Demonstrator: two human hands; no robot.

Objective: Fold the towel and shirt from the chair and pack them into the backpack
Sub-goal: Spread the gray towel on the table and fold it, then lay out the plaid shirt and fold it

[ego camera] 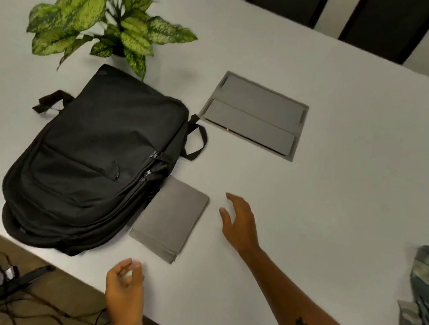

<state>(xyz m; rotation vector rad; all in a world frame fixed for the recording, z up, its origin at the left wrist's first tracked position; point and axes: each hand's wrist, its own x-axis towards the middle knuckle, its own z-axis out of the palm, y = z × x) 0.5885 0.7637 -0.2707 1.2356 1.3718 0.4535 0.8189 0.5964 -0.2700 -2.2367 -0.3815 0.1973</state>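
Folded grey towel lies flat against the backpack, long axis running away from me. My right hand is nearer, fingers spread, empty, just right of it. Left hand is loosely curled, empty. Shirt sits far right (still unfolded, I'd say).

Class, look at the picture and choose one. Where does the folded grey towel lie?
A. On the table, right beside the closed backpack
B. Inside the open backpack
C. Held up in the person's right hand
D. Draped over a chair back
A. The folded grey towel lies flat on the white table, its edge against the side of the black backpack, whose zips look closed; neither hand holds it.
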